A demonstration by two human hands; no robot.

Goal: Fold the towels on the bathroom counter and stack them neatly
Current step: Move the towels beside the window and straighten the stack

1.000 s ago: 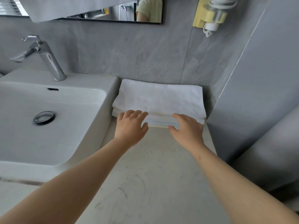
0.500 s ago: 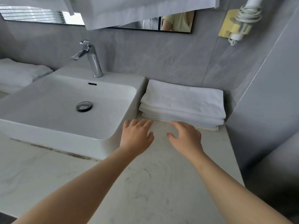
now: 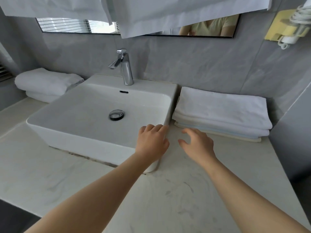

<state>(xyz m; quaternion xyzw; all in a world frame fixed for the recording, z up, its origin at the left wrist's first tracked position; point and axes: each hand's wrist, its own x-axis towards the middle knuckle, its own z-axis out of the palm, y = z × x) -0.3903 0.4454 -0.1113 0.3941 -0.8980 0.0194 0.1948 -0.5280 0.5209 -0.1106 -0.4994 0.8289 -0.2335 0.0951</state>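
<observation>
A neat stack of folded white towels [image 3: 222, 110] lies on the marble counter [image 3: 185, 190], between the basin and the right wall. My left hand [image 3: 151, 142] hovers at the basin's front right corner, fingers relaxed, holding nothing. My right hand [image 3: 196, 143] is just right of it, over the counter in front of the stack, fingers loosely spread and apart from the towels. Two more folded white towels [image 3: 45, 83] sit piled at the far left of the counter.
A white square basin [image 3: 70, 132] with a chrome tap [image 3: 125, 68] fills the counter's middle. Above hang a mirror [image 3: 80, 26] partly covered by white sheets [image 3: 151, 12]. A yellow hair-dryer holder [image 3: 286, 29] is mounted at the upper right. A grey wall [image 3: 294, 132] bounds the right side.
Both hands have drawn back from the right-hand stack, which they touched a second ago. My view has swung left and back, bringing the whole basin and the left towel pile into sight.
</observation>
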